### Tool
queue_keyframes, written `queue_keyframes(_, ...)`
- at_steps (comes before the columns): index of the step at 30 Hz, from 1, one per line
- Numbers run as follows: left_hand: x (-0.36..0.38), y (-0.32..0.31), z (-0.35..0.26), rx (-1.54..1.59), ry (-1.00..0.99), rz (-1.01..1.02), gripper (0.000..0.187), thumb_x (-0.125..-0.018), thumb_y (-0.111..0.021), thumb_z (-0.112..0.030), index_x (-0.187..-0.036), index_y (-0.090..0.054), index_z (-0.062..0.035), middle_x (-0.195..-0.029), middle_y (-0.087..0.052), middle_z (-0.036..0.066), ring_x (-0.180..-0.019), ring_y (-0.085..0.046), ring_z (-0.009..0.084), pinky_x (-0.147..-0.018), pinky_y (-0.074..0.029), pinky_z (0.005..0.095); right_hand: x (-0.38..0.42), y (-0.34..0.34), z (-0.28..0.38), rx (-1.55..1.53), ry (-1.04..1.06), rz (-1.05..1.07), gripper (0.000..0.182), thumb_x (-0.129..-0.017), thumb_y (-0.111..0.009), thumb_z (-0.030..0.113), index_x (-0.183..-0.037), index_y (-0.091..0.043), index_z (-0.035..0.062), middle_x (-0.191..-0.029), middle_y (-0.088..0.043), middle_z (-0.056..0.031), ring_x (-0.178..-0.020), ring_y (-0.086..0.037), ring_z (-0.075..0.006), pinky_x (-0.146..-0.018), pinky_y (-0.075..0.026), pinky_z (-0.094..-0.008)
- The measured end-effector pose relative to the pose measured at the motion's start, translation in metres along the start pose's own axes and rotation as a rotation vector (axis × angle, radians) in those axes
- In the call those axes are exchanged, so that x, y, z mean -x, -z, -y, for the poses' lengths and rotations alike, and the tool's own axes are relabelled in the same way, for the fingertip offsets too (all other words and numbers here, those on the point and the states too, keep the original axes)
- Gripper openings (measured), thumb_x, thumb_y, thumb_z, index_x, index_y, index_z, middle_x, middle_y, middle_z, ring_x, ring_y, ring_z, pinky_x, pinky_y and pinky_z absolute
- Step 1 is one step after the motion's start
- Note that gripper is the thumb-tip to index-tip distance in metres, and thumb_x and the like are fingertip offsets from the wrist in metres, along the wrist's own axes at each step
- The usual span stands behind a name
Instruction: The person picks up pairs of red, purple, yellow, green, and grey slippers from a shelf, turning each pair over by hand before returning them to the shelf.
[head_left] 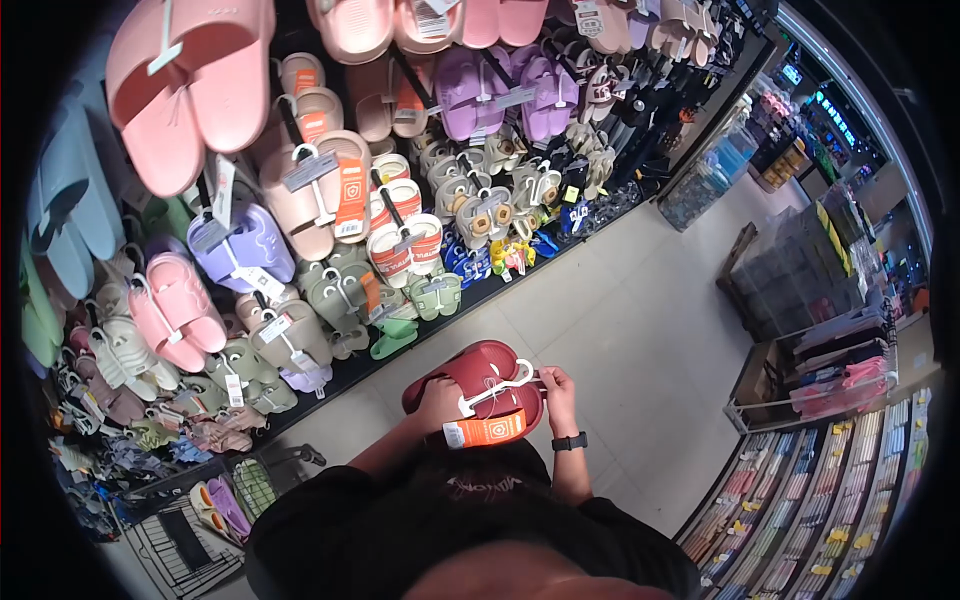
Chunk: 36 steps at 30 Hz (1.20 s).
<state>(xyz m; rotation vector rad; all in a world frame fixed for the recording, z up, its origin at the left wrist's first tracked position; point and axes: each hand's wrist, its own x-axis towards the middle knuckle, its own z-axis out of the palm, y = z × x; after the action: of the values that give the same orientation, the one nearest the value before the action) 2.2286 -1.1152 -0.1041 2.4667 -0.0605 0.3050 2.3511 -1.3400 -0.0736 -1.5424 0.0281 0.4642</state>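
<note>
A pair of dark red slippers point(485, 367) is held up in front of my chest, with a white plastic hanger point(521, 374) and an orange tag point(490, 429) on it. My left hand point(437, 403) grips the slippers at their left side, its fingers partly hidden by them. At the right edge, beside the hanger, my right hand point(556, 388) is closed in a pinch; what lies between its fingertips is too small to make out. A black band is on the right wrist.
A wall rack of hanging slippers point(240, 250) runs along the left and top. A wire cart point(175, 545) with slippers in it stands at lower left. Shelves of small packets point(800, 500) fill the lower right, below stacked boxes point(800, 265). Tiled floor point(620, 330) lies between.
</note>
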Motion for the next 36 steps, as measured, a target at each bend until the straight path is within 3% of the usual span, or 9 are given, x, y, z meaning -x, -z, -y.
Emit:
queue_keyframes(7, -0.108, -0.045, 0.004, -0.18, 0.412, -0.196, 0.036, -0.06, -0.077, -0.039, -0.057, -0.065, -0.0053, -0.055, -0.059, 0.016, -0.056, -0.061, 0.0353, -0.056, -0.047, 0.0438, -0.085, 0.098, 0.015, -0.136, -0.061, -0.073, 0.023, -0.097, -0.05, 0.024, -0.101, -0.057, 0.0029, -0.098, -0.069, -0.0145, -0.077, -0.068, -0.0213, -0.062, -0.055, -0.0294)
queue_keyframes(11, -0.184, -0.054, -0.015, -0.072, 0.502, -0.535, 0.026, -0.062, -0.076, -0.027, -0.064, -0.065, -0.0034, -0.066, -0.061, 0.019, -0.067, -0.062, 0.0383, -0.062, -0.048, 0.0463, -0.124, 0.104, 0.057, -0.166, 0.009, 0.152, 0.036, -0.093, -0.06, 0.018, -0.123, -0.049, 0.0021, -0.114, -0.064, -0.0133, -0.079, -0.067, -0.0184, -0.061, -0.052, -0.0269)
queue_keyframes(13, -0.221, -0.062, -0.014, -0.119, 0.394, -0.652, 0.022, -0.065, -0.074, -0.021, -0.072, -0.066, -0.0018, -0.073, -0.063, 0.019, -0.072, -0.062, 0.0394, -0.065, -0.048, 0.0471, -0.141, 0.1, 0.064, 0.073, 0.297, 0.16, 0.057, -0.086, -0.069, 0.014, -0.133, -0.039, 0.0014, -0.128, -0.055, -0.0148, -0.091, -0.065, -0.0194, -0.066, -0.053, -0.0283)
queue_keyframes(14, -0.233, -0.072, -0.011, -0.17, 0.263, -0.715, 0.02, -0.067, -0.072, -0.017, -0.077, -0.066, -0.0009, -0.076, -0.064, 0.019, -0.076, -0.062, 0.0398, -0.067, -0.048, 0.0474, -0.137, 0.096, 0.087, 0.231, 0.371, 0.139, 0.078, -0.076, -0.078, 0.017, -0.139, -0.034, 0.0018, -0.137, -0.046, -0.0188, -0.111, -0.058, -0.0261, -0.083, -0.052, -0.0361)
queue_keyframes(18, -0.271, -0.061, -0.07, 0.006, 0.363, -0.838, 0.021, -0.068, -0.072, -0.013, -0.085, -0.067, -0.0022, -0.086, -0.066, 0.019, -0.083, -0.061, 0.0409, -0.072, -0.049, 0.0476, -0.149, 0.093, 0.132, 0.655, 0.986, 0.199, 0.097, -0.064, -0.082, 0.02, -0.144, -0.029, 0.0049, -0.147, -0.031, -0.0213, -0.13, -0.038, -0.0402, -0.107, -0.033, -0.048)
queue_keyframes(23, -0.292, -0.067, -0.093, -0.015, 0.433, -0.83, 0.039, -0.059, -0.084, -0.028, -0.076, -0.064, 0.0013, -0.074, -0.062, 0.022, -0.072, -0.059, 0.0416, -0.064, -0.048, 0.0477, -0.195, 0.088, 0.133, 0.697, 1.249, 0.151, 0.077, -0.07, -0.073, 0.018, -0.138, -0.039, 0.0051, -0.141, -0.038, -0.0209, -0.128, -0.038, -0.0422, -0.105, -0.03, -0.0547)
queue_keyframes(27, -0.304, -0.071, -0.071, -0.024, 0.386, -0.824, 0.039, -0.063, -0.081, -0.033, -0.069, -0.059, -0.0016, -0.068, -0.06, 0.019, -0.068, -0.058, 0.0403, -0.061, -0.045, 0.0475, -0.227, 0.077, 0.152, 0.536, 1.309, 0.075, 0.075, -0.07, -0.073, 0.021, -0.135, -0.04, 0.0044, -0.14, -0.041, -0.0194, -0.128, -0.039, -0.0402, -0.104, -0.031, -0.0531)
queue_keyframes(31, -0.321, -0.056, -0.041, -0.164, 0.269, -0.865, 0.034, -0.065, -0.078, -0.028, -0.066, -0.055, -0.0021, -0.068, -0.058, 0.02, -0.068, -0.057, 0.0418, -0.063, -0.044, 0.0487, -0.253, 0.045, 0.16, 0.514, 1.348, 0.224, 0.073, -0.07, -0.072, 0.026, -0.133, -0.042, 0.0048, -0.139, -0.043, -0.0205, -0.128, -0.04, -0.0396, -0.104, -0.031, -0.0533)
queue_keyframes(36, -0.343, -0.011, -0.015, -0.193, 0.259, -1.067, 0.018, -0.066, -0.075, -0.014, -0.074, -0.063, -0.0034, -0.069, -0.062, 0.017, -0.064, -0.06, 0.0396, -0.061, -0.046, 0.0476, -0.28, -0.021, 0.196, 0.291, 1.159, 0.274, 0.078, -0.065, -0.083, 0.015, -0.131, -0.044, 0.0016, -0.135, -0.047, -0.0184, -0.124, -0.046, -0.035, -0.103, -0.038, -0.0426)
